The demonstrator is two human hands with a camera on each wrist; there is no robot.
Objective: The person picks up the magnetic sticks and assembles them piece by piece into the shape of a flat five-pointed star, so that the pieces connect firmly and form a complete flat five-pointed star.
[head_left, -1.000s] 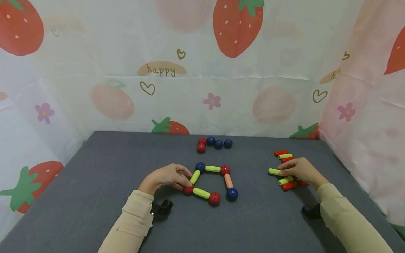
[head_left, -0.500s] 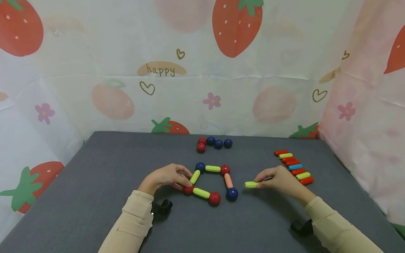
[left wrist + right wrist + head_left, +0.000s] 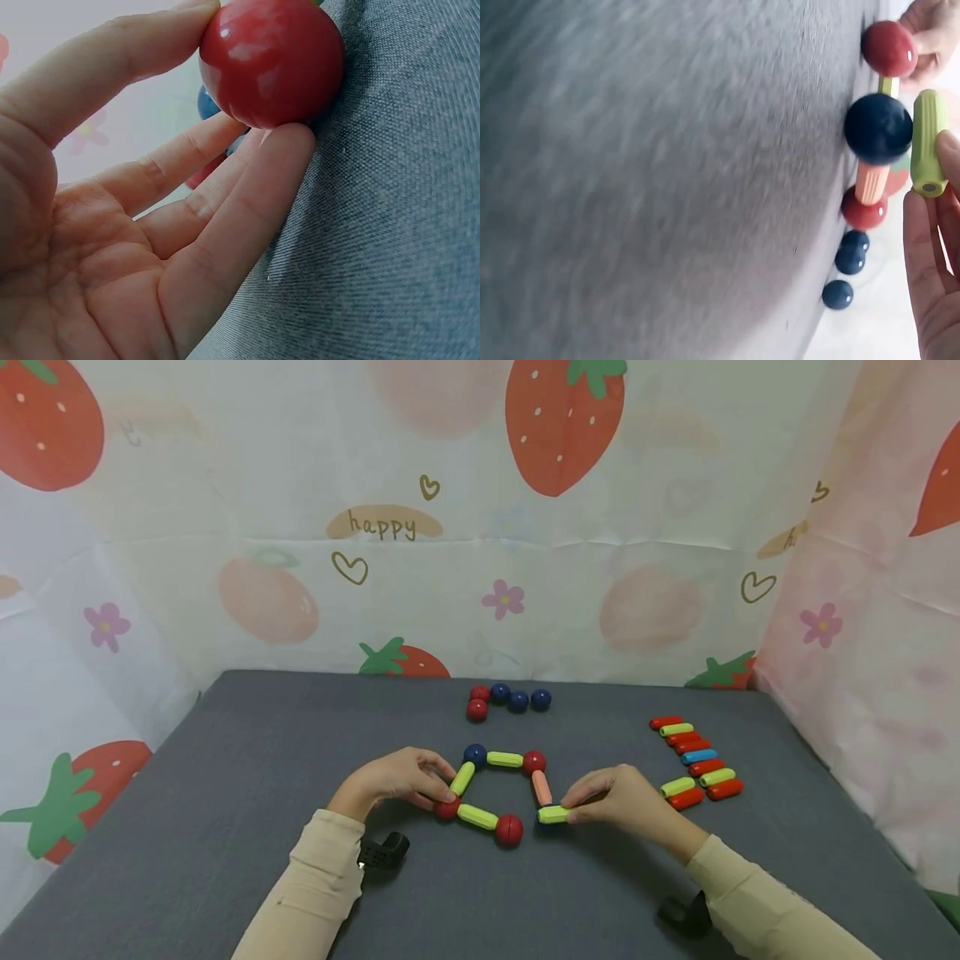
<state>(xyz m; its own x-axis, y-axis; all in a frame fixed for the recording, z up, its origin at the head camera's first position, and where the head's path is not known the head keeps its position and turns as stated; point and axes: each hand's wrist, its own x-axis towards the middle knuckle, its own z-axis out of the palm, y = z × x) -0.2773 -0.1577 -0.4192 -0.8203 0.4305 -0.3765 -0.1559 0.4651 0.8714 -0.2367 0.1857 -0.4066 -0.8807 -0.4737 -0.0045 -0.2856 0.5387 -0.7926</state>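
My left hand (image 3: 401, 778) pinches a glossy red ball (image 3: 274, 64) between thumb and fingers, at the left corner of a chain of magnetic balls and sticks. The chain has yellow-green sticks (image 3: 477, 817) and one salmon stick (image 3: 541, 788). A red ball (image 3: 509, 831) and a blue ball (image 3: 877, 127) form its two ends, with a gap between them. My right hand (image 3: 621, 800) pinches a yellow-green magnetic stick (image 3: 928, 142) by one end. This stick is right over the blue end ball, mostly covering it in the head view; whether they touch I cannot tell.
Loose red balls (image 3: 477, 710) and blue balls (image 3: 518, 702) lie near the table's back edge. On the right, several red, yellow-green and blue sticks (image 3: 700, 757) lie in a slanting row, two more beside it. Printed cloth (image 3: 558, 568) hangs behind the grey table (image 3: 337, 710).
My right hand has picked up a yellow-green stick from the right-hand group and carried it left to the blue end ball. My left hand has stayed on its red ball.
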